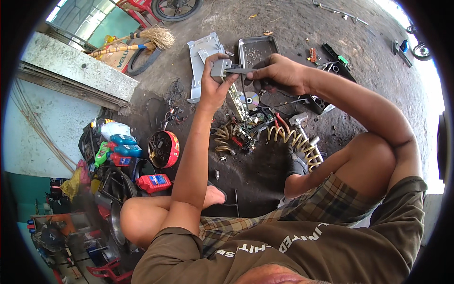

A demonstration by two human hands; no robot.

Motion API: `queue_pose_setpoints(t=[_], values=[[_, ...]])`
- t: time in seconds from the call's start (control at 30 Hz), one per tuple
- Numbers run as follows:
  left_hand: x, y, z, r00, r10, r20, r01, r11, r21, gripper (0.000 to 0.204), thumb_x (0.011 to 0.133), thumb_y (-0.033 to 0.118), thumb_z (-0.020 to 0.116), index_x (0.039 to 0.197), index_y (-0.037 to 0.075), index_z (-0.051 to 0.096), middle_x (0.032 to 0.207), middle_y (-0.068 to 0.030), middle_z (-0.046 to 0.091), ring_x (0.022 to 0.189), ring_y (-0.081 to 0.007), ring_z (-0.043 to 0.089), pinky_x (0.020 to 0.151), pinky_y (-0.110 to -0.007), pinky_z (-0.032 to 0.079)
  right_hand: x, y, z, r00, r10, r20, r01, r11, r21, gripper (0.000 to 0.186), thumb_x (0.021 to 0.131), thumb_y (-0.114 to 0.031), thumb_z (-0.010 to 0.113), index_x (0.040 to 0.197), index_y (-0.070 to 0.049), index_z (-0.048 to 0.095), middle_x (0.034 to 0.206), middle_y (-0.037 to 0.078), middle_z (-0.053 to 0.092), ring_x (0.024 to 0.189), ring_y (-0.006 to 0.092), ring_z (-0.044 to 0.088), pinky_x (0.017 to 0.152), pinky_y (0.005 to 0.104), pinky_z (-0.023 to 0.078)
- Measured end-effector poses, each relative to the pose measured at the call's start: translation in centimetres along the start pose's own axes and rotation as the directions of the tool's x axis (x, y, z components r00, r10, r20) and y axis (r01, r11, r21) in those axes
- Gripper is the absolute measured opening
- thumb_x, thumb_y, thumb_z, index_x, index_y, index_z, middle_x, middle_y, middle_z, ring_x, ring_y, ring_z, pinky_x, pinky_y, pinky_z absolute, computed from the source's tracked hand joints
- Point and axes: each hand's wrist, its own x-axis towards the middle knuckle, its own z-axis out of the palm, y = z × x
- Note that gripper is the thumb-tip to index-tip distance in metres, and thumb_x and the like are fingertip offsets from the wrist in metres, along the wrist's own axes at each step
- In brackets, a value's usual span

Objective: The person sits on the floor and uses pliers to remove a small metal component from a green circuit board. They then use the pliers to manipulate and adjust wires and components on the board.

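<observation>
My left hand (213,90) is raised in front of me, its fingers wrapped round a small grey metal box-shaped part (218,69). From the right, my right hand (283,73) pinches a flat grey blade-like tool (240,71). The tool's narrow end meets the side of the grey part, though the exact contact is too small to make out. Just below the hands, a long circuit board strip (237,103) leans down toward a heap of electronic scraps. A shiny disc (250,99) lies beside it, partly covered by cables.
A pale sheet-metal panel (195,85) lies beyond my left hand, near a metal tray (240,47) holding small pieces. Closer in are a red tub (174,150) of parts, coiled tan hose (302,142), and a red bottle (153,183). Several more bottles crowd the left.
</observation>
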Motion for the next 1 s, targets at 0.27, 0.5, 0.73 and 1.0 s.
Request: queue_pose_setpoints(t=[0.27, 0.5, 0.73, 1.0], values=[[0.2, -0.4, 0.0, 0.998, 0.056, -0.002, -0.056, 0.996, 0.063, 0.053, 0.094, 0.002, 0.080, 0.138, 0.006, 0.050, 0.115, -0.0030, 0.064, 0.108, -0.0115, 0.063, 0.094, -0.028, 0.051, 0.3, 1.4, -0.5, 0.583, -0.780, 0.226, 0.424, 0.055, -0.904, 0.025, 0.094, -0.019, 0.073, 0.115, -0.007, 0.077, 0.101, 0.015, 0.077, 0.081, 0.0397, 0.072, 0.082, 0.0470, 0.059], [0.1, -0.4, 0.0, 1.000, 0.021, 0.018, -0.021, 1.000, 0.016, 0.055, 0.094, 0.006, 0.081, 0.138, 0.006, 0.048, 0.123, -0.0033, 0.061, 0.112, -0.0124, 0.062, 0.098, -0.030, 0.051, 0.1, -0.6, 0.7, 0.976, -0.094, -0.196, 0.042, 0.966, -0.255, 0.041, 0.099, -0.038, 0.076, 0.108, 0.003, 0.077, 0.087, 0.006, 0.073, 0.071, 0.0223, 0.070, 0.059, 0.0394, 0.057], [0.5, -0.7, 1.3, 0.999, 0.021, 0.032, -0.020, 0.999, -0.051, 0.055, 0.094, 0.005, 0.081, 0.138, 0.006, 0.048, 0.124, -0.0040, 0.061, 0.112, -0.0129, 0.062, 0.098, -0.030, 0.052, 0.5, 0.8, -1.2, 0.576, -0.794, 0.195, 0.470, 0.126, -0.874, 0.023, 0.093, -0.024, 0.077, 0.098, -0.002, 0.074, 0.099, 0.017, 0.072, 0.083, 0.0385, 0.073, 0.075, 0.0470, 0.058], [0.0, -0.2, 0.4, 1.000, 0.025, 0.008, -0.025, 0.999, -0.026, 0.057, 0.093, 0.004, 0.081, 0.138, 0.006, 0.047, 0.124, -0.0041, 0.061, 0.111, -0.0131, 0.063, 0.098, -0.030, 0.052, 0.0, -0.4, 0.4, 0.669, -0.732, -0.127, 0.478, 0.555, -0.681, 0.029, 0.092, -0.024, 0.082, 0.112, -0.005, 0.075, 0.092, 0.010, 0.074, 0.075, 0.0237, 0.071, 0.069, 0.0378, 0.057]])
